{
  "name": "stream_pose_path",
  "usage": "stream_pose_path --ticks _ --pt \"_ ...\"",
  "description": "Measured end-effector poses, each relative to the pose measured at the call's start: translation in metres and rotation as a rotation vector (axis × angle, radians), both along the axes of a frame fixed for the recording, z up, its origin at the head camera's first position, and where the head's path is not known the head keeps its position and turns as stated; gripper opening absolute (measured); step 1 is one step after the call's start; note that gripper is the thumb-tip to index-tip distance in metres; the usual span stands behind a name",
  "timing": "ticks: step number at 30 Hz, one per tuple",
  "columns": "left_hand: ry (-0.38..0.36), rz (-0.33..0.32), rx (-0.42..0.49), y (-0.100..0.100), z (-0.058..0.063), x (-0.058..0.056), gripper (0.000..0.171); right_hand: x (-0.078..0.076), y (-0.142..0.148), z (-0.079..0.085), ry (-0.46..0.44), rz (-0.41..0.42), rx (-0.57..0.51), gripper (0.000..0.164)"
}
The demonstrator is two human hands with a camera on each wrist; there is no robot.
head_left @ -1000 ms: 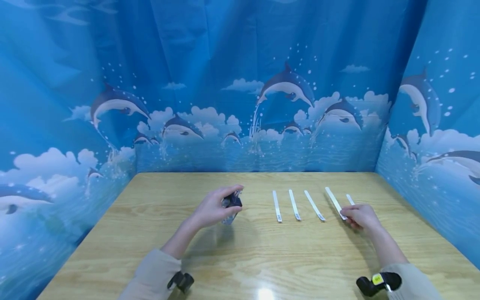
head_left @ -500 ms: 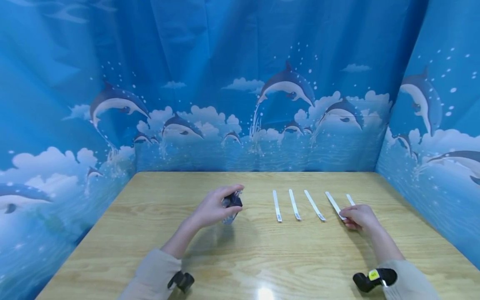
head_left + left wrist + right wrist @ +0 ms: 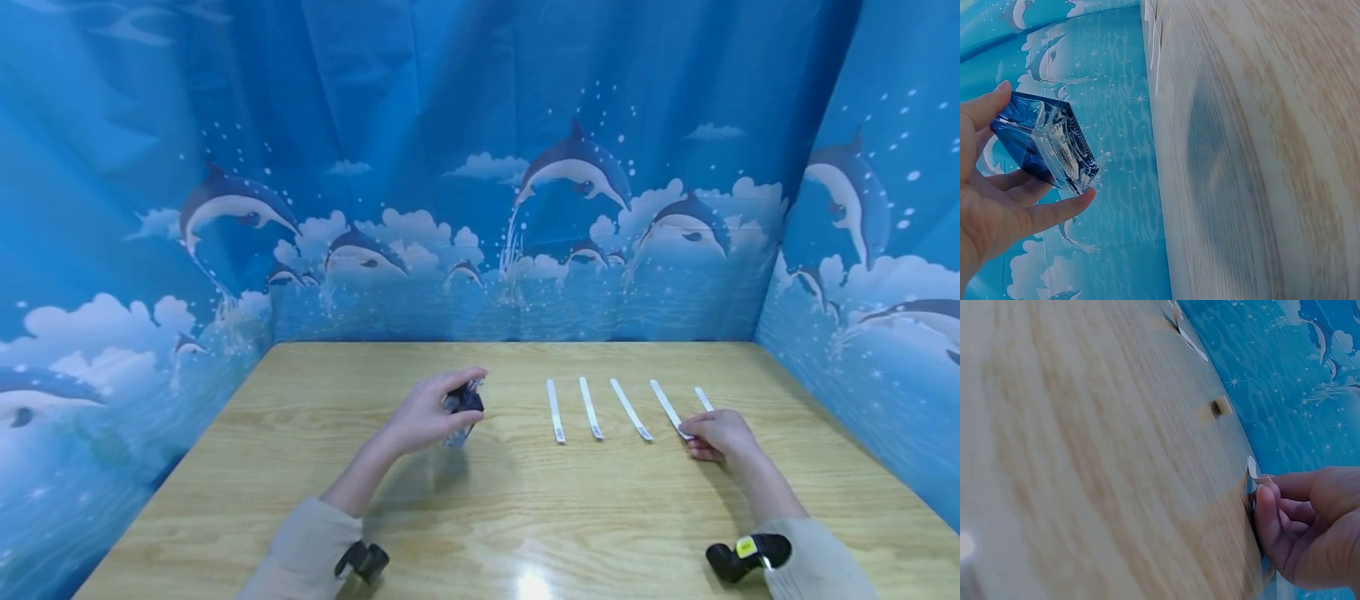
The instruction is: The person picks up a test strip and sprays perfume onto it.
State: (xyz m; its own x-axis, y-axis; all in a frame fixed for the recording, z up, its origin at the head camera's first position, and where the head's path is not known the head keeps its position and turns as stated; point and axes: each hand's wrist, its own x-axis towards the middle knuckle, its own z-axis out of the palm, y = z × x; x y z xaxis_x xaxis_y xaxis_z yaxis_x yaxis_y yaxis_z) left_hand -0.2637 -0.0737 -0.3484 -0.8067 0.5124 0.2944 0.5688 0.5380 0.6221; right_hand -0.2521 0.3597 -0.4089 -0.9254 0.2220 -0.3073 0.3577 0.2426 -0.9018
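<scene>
A blue glass perfume bottle with a thick clear base is held in my left hand, above the left-middle of the table. Thumb and fingers reach round it, and its base faces the left wrist view. On the right, my right hand pinches the near end of a white paper strip between thumb and finger. That strip points away toward the back of the table. To its left lie three more white strips in a row, the closest being a slanted strip. Another strip is partly hidden behind the right hand.
The wooden table runs back to a blue dolphin-print curtain, which also closes off both sides. A shadow of the left hand and bottle falls on the wood. Black wrist cameras sit on both sleeves.
The far end of the pinched strip has dipped a little toward the table. The right forearm has shifted slightly left, while the left hand and bottle stay in place.
</scene>
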Motion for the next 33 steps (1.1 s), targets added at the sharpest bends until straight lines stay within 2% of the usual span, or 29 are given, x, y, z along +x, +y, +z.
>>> stream_pose_path --ticks 16,21,26,29,33 --pt "0.019 -0.033 0.016 -0.002 0.003 0.002 0.056 0.005 -0.001 0.0 0.013 -0.015 0.067 0.028" --pt "0.017 -0.033 0.011 -0.003 0.003 0.003 0.055 0.009 0.0 0.002 0.044 0.013 0.231 0.024" --pt "0.02 -0.031 0.002 -0.004 0.002 0.003 0.055 0.014 0.0 0.008 0.091 0.089 0.397 0.026" --pt "0.016 -0.028 -0.005 -0.004 0.002 0.002 0.055 0.014 -0.002 0.011 0.11 0.114 0.399 0.026" --pt "0.0 -0.022 -0.014 -0.003 0.0 0.0 0.055 0.013 -0.01 0.015 0.119 0.12 0.294 0.027"
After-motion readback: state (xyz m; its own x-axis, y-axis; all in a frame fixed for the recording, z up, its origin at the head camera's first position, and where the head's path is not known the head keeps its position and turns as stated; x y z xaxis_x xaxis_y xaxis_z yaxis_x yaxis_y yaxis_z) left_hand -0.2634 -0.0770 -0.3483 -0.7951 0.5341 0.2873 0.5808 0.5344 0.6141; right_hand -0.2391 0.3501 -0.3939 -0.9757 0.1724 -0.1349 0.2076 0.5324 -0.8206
